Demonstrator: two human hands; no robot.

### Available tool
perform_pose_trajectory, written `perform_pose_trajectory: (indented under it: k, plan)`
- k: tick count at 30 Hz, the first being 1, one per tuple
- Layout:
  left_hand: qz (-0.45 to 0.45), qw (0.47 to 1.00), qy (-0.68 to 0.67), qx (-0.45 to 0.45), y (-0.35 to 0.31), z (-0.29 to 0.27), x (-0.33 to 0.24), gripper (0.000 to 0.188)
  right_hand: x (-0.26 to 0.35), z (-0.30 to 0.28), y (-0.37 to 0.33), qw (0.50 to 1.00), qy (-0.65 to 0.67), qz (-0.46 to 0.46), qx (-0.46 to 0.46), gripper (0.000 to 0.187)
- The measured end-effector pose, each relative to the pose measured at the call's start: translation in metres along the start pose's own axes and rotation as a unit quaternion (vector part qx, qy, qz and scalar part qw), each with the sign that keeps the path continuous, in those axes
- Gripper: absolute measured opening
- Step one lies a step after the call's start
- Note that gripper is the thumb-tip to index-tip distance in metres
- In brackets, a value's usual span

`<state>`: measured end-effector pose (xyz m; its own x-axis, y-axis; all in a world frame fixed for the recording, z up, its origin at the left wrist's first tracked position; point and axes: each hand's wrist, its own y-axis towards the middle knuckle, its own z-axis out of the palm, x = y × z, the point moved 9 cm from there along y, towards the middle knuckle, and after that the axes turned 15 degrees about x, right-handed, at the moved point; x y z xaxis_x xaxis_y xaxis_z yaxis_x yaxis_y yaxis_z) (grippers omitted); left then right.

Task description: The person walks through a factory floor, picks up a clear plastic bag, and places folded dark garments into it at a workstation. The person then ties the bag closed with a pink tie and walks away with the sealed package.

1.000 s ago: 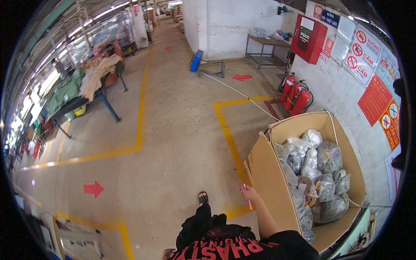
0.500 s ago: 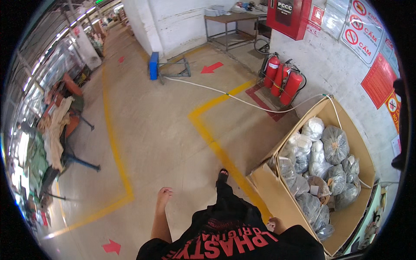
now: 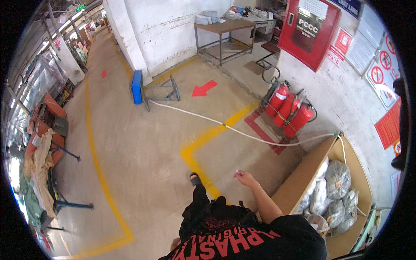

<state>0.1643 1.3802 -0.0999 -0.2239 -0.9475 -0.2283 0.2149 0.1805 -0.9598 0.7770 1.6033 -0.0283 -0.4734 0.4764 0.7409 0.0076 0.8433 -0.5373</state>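
My right hand (image 3: 245, 178) swings forward over the floor, left of the big cardboard box (image 3: 281, 186). Its fingers are curled closed, with a small pinkish bit at the tips that I cannot make out. Only a sliver of my left hand (image 3: 175, 243) shows at the edge of my black shirt, its fingers hidden. Several tied plastic bags (image 3: 338, 180), clear and grey, fill the box. A white hose or cord (image 3: 197, 114) runs from a tipped-over blue-topped stool (image 3: 137, 87) to the box's far corner.
Red fire extinguishers (image 3: 287, 108) stand by the right wall under a red cabinet (image 3: 310, 32). A metal-legged table (image 3: 225, 27) is at the back. Yellow lines (image 3: 93, 143) mark the floor. Cloth-covered equipment (image 3: 39, 156) lines the left side.
I have stepped forward, and the stool, extinguishers and box sit lower in view. My right hand has swung out ahead; my left has dropped back almost out of sight.
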Motion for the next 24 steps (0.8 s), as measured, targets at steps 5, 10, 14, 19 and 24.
perform_pose_trajectory:
  k: [5,10,14,19,24]
  plan:
    - [-0.023,0.998,0.059,0.018,0.053,-0.021,-0.183,0.031,-0.012,-0.063,0.110,0.994,0.006,0.086,-0.073,0.037]
    - [0.065,0.955,0.281,0.068,0.136,-0.021,-0.522,0.029,-0.115,-0.046,0.146,0.942,0.086,0.310,0.099,0.027]
    - [0.217,0.895,0.387,0.037,0.178,0.008,-0.823,0.029,-0.128,-0.053,0.140,0.844,0.391,0.364,0.043,0.027]
    - [0.352,0.904,0.240,-0.029,0.200,0.086,-1.076,0.032,-0.155,-0.129,0.197,0.826,0.380,0.416,0.020,0.028]
    - [0.265,0.951,0.156,0.032,0.246,0.201,-1.136,0.036,-0.176,-0.317,0.427,0.913,0.233,0.336,0.010,0.035]
